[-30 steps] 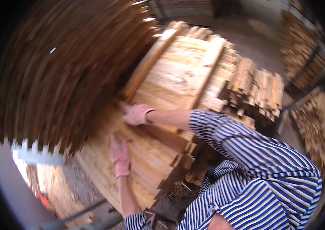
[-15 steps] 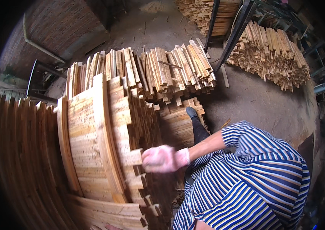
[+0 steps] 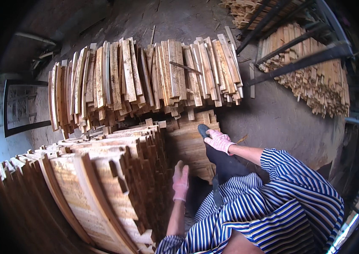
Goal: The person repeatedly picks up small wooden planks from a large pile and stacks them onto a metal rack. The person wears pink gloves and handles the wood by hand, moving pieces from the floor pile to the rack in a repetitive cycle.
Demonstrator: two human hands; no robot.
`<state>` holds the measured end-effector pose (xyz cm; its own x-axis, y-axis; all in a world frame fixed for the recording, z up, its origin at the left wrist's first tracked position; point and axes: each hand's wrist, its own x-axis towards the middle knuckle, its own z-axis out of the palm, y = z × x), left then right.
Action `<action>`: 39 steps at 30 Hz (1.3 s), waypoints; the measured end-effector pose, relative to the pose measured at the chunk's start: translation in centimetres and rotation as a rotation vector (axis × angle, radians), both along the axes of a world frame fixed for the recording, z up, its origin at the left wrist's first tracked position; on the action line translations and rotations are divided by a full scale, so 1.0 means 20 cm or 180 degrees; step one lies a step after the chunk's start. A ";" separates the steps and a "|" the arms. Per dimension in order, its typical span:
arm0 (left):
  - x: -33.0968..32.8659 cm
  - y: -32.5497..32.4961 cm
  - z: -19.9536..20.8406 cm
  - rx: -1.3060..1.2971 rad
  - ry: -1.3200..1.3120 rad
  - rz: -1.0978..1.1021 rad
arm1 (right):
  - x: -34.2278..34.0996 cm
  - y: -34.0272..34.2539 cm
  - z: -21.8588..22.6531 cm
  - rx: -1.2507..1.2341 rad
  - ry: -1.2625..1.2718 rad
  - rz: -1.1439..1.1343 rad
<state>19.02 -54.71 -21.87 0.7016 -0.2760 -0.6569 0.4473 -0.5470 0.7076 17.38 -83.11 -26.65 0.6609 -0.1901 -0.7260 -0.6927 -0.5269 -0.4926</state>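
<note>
My left hand (image 3: 180, 182), in a pink glove, lies flat with its fingers apart against the end of a tall stack of rough wooden planks (image 3: 111, 178) at the lower left. It holds nothing. My right hand (image 3: 219, 140), also in a pink glove, rests on my raised knee in dark trousers, just behind my dark shoe (image 3: 202, 129). That hand is empty too. The shoe stands on a low pile of short boards (image 3: 185, 144) between the tall stack and the floor. Blue and white striped sleeves cover both arms.
A long row of planks standing on edge (image 3: 145, 80) runs across the back. Another heap of short wood pieces (image 3: 315, 80) lies at the right behind dark metal bars (image 3: 298, 42). Bare concrete floor (image 3: 281, 122) lies between them. A dark frame (image 3: 22, 106) leans at the far left.
The view has swung from the tall stack toward the floor and the back row. My right hand has left the stack's edge and come to my knee; my left hand is back in view.
</note>
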 end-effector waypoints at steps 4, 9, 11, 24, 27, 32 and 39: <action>0.37 -0.20 -0.68 -0.0163 0.0159 0.0111 | 0.27 -0.25 -0.31 -0.0046 0.0354 -0.0015; 1.03 -0.47 -1.44 0.0237 -0.0233 0.0043 | 0.69 -0.37 -0.88 0.0058 0.0251 -0.0063; 1.27 -0.63 -1.64 0.0520 -0.1021 -0.0213 | 0.86 -0.39 -1.16 0.0089 0.0132 -0.0080; 1.45 -1.10 -2.08 0.0889 0.0113 0.1028 | 1.65 -0.58 -1.97 0.0510 0.0357 -0.1749; 1.47 -1.12 -2.11 0.0584 0.0146 -0.0004 | 1.52 -0.72 -1.99 0.1780 -0.0435 -0.1714; 1.80 -1.43 -2.07 -0.0375 -0.0114 0.0311 | 1.45 -0.87 -1.94 0.2522 -0.0848 -0.1790; 1.75 -1.24 -2.21 -0.0540 0.0954 0.1050 | 1.42 -0.63 -1.79 0.1847 -0.0180 -0.1922</action>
